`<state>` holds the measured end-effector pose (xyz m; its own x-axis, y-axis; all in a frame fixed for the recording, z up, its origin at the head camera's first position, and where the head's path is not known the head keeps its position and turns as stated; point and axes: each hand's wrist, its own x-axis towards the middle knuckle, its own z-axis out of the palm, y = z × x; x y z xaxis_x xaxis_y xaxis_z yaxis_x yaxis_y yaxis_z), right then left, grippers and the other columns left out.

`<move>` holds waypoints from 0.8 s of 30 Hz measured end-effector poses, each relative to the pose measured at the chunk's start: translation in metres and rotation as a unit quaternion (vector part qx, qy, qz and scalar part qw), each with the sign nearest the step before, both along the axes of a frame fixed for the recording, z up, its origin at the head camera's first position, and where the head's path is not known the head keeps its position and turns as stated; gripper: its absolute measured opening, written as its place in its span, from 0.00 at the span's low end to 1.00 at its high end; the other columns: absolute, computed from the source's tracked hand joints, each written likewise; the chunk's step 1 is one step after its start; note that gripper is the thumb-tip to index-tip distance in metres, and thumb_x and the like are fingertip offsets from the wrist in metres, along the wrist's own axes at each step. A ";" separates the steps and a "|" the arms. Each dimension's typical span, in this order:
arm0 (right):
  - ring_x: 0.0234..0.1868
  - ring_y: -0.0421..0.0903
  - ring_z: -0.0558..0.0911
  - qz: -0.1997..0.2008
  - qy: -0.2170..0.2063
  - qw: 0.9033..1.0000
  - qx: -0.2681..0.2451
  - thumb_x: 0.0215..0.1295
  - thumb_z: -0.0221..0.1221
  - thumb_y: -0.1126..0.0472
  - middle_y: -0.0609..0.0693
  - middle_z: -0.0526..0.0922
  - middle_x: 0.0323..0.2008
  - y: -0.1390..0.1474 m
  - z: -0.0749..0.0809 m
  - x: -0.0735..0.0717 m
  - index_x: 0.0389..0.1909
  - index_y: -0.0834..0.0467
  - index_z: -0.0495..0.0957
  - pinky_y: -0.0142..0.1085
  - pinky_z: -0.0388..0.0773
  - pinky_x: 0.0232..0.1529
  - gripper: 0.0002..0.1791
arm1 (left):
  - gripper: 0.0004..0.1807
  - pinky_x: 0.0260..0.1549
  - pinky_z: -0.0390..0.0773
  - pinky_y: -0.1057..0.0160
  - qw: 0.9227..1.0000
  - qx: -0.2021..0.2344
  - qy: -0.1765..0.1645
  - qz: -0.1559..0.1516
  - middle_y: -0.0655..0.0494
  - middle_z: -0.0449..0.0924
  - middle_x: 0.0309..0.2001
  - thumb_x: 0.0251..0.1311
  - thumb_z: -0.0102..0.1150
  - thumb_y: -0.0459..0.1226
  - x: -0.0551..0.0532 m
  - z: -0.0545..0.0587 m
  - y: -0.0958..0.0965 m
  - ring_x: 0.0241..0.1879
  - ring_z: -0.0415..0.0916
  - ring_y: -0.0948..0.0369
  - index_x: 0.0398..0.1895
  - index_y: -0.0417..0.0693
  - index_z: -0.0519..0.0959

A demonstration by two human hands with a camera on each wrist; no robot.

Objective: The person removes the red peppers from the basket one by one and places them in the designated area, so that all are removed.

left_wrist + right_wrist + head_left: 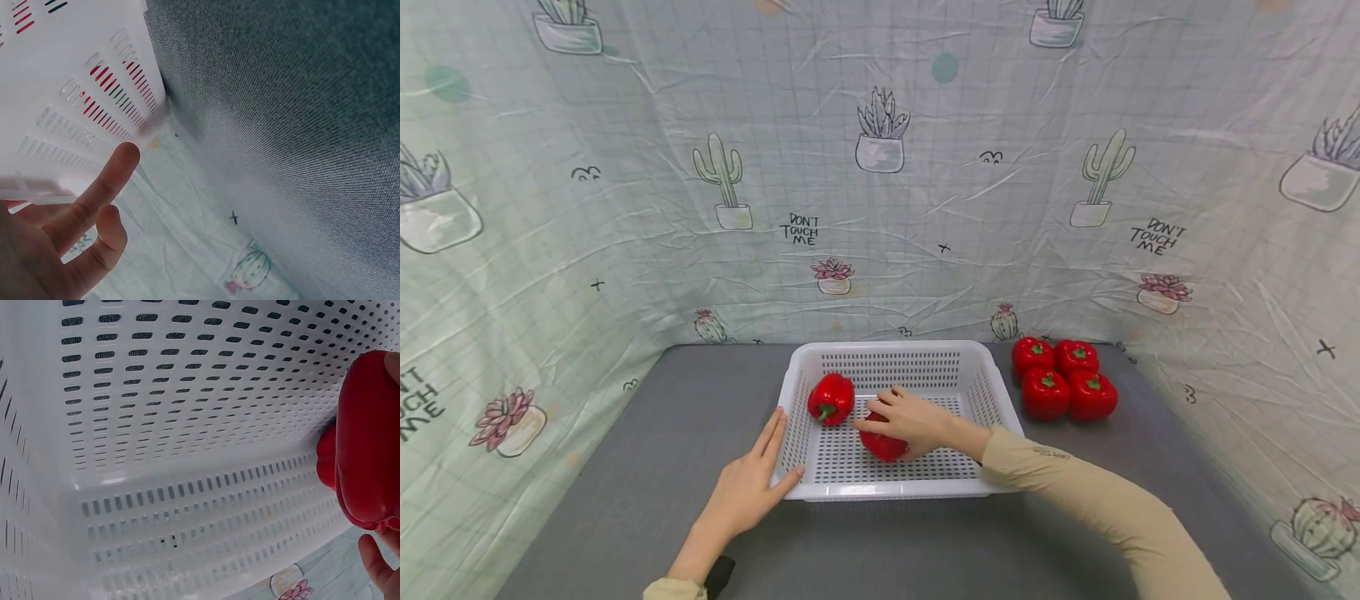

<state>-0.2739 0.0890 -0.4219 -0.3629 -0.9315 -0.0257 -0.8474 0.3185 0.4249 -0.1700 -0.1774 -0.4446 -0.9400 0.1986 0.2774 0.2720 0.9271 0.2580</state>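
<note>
As pale cloth [891,237] at twelve o'clock reads "DON'T TOUCH ME," right hand [919,419] grips half-hidden glossy red pepper [886,448], left hand [741,492] straight-fingered.

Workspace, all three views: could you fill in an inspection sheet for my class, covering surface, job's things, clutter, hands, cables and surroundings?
Surface: gray tabletop, woven-looking.
Job's things: white perforated basket; first red bell pepper inside, toward the left; second red bell pepper held inside; four other peppers grouped outside, to the right.
Clutter: nothing seen.
Hands: left hand touches the basket's near-left corner; right hand grips the second pepper.
Cables: nothing seen.
Surroundings: wrinkled pale sheet printed with potted plants and "DON'T TOUCH ME".
</note>
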 end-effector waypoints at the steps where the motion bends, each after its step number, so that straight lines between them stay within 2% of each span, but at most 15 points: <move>1: 0.54 0.46 0.65 -0.001 -0.005 1.000 -0.005 0.37 0.67 0.40 0.47 0.68 0.54 0.001 0.001 0.000 0.64 0.39 0.56 0.43 0.67 0.53 0.49 | 0.43 0.16 0.60 0.68 1.000 0.000 0.001 0.000 0.53 0.50 0.69 0.51 0.56 0.51 0.000 0.000 0.000 0.21 0.67 0.63 0.68 0.46 0.52; 6: 0.55 0.46 0.64 -0.008 -0.029 0.999 -0.026 0.38 0.67 0.41 0.48 0.67 0.55 0.005 0.006 0.001 0.62 0.34 0.58 0.42 0.67 0.53 0.45 | 0.42 0.17 0.59 0.68 1.000 0.003 0.003 -0.001 0.53 0.51 0.69 0.52 0.55 0.51 0.000 -0.001 0.000 0.21 0.67 0.63 0.68 0.46 0.52; 17: 0.55 0.47 0.65 -0.018 -0.033 0.998 -0.057 0.38 0.66 0.41 0.50 0.67 0.54 0.010 0.018 0.002 0.58 0.39 0.62 0.44 0.67 0.52 0.41 | 0.43 0.16 0.59 0.68 1.000 0.000 -0.007 -0.002 0.53 0.49 0.70 0.52 0.55 0.52 -0.001 -0.002 0.000 0.20 0.66 0.63 0.68 0.47 0.51; 24: 0.53 0.47 0.65 -0.024 -0.006 0.998 -0.053 0.38 0.65 0.38 0.47 0.68 0.54 0.016 0.029 0.003 0.57 0.41 0.62 0.45 0.66 0.52 0.41 | 0.43 0.16 0.59 0.68 1.000 -0.003 -0.009 -0.001 0.53 0.48 0.70 0.53 0.54 0.53 -0.001 -0.002 -0.001 0.21 0.66 0.63 0.68 0.47 0.50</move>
